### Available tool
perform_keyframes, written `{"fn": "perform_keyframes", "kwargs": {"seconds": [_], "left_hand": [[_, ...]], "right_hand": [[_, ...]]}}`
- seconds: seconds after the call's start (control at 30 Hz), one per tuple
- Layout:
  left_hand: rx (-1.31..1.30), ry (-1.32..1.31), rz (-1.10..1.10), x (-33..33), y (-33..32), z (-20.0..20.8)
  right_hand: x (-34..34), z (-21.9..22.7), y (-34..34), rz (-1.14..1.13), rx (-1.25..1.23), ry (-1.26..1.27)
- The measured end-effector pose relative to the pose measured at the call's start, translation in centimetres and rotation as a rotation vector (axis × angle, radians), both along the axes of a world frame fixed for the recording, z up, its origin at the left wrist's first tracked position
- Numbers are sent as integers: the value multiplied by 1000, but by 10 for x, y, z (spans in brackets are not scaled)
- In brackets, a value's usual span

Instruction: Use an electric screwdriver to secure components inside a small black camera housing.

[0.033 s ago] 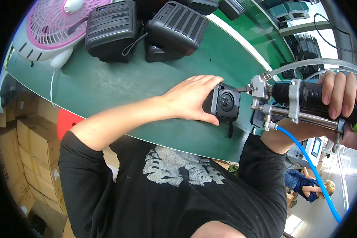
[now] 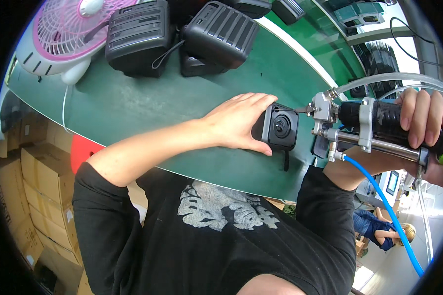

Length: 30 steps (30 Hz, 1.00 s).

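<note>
My left hand (image 2: pixel 241 122) is wrapped round a small black boxy device (image 2: pixel 282 126), which looks like a portable speaker with a round disc on its face. The thumb lies along its near side and the fingers along its far side. A short black strap (image 2: pixel 286 161) hangs from its near edge. My right hand (image 2: pixel 423 118) grips the black body of a powered screwdriver (image 2: pixel 386 120) with a silver metal head. The screwdriver lies almost level from the right. Its thin tip reaches the device's far right corner; whether it touches a screw cannot be made out.
Similar black devices (image 2: pixel 138 37) stand at the back of the green table (image 2: pixel 133 103), beside a pink and white fan (image 2: pixel 59 34). A clear hose (image 2: pixel 394 77) and a blue hose (image 2: pixel 374 184) run off the screwdriver. Cardboard boxes (image 2: pixel 44 172) are stacked at left. Another person (image 2: pixel 384 228) is farther right.
</note>
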<state>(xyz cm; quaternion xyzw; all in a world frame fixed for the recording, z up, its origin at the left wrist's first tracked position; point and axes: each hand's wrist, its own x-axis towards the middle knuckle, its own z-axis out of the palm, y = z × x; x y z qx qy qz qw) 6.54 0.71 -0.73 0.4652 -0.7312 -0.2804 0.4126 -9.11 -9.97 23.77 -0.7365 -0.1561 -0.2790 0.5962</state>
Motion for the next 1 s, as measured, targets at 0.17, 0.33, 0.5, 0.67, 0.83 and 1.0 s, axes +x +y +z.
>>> {"fn": "perform_keyframes", "kwargs": {"seconds": [0.17,0.33,0.5,0.67,0.83,1.0], "left_hand": [[-114,-33,39,-1,0,0],[-446,-144,230,8,-2,11],[-526,-139,255,12,-3,12],[-484,-32,200,9,-5,10],[-435,10,202,10,-2,9],[-435,16,197,9,-3,8]], "right_hand": [[3,-3,21,-10,326,-161],[-10,35,5,75,6,109],[-22,44,-11,84,-409,320],[-8,9,6,147,7,32],[-25,21,-8,109,-33,92],[-22,33,-1,127,-105,299]]}}
